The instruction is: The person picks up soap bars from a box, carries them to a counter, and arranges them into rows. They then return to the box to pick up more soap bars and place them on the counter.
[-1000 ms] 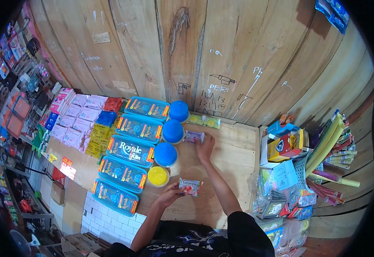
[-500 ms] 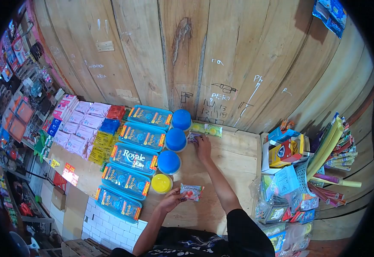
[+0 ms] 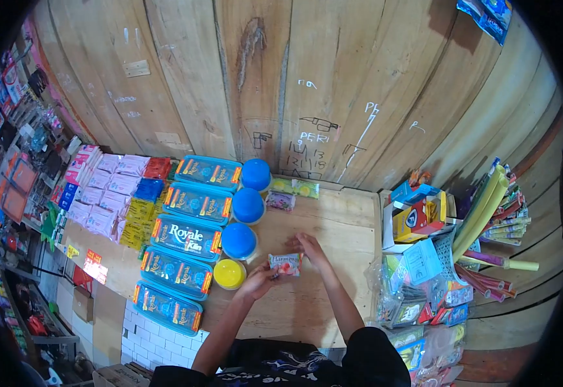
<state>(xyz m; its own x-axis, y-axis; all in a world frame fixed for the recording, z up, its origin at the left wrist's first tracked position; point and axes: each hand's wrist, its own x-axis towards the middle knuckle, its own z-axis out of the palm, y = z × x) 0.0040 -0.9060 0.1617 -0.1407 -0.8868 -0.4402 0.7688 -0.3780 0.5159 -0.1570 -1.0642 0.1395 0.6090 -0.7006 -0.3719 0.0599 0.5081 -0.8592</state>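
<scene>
My left hand [image 3: 260, 281] is closed on a wrapped soap bar [image 3: 286, 264] labelled "Harmony", white with a red picture, held above the wooden table. Just right of the soap is my right hand [image 3: 309, 249], holding nothing, its fingers apart. A purple soap bar [image 3: 280, 200] lies on the table beside the upper blue-lidded tubs. Behind it, two green-yellow soap bars [image 3: 295, 188] lie end to end near the wall. The yellow-lidded tub [image 3: 230, 275] stands by my left hand, below a blue-lidded tub [image 3: 239, 241].
Several teal "Royale" containers [image 3: 186, 235] form a column left of the tubs. Further left lie pink packets [image 3: 105, 197] and yellow packets [image 3: 138, 220]. A box [image 3: 419, 219], a grey basket [image 3: 446, 258] and plastic-wrapped goods stand right. A plank wall [image 3: 255, 84] rises behind.
My right hand has let go of the purple soap bar, leaving it on the table, and has drawn back toward the Harmony soap in my left hand. The whole view has shifted slightly.
</scene>
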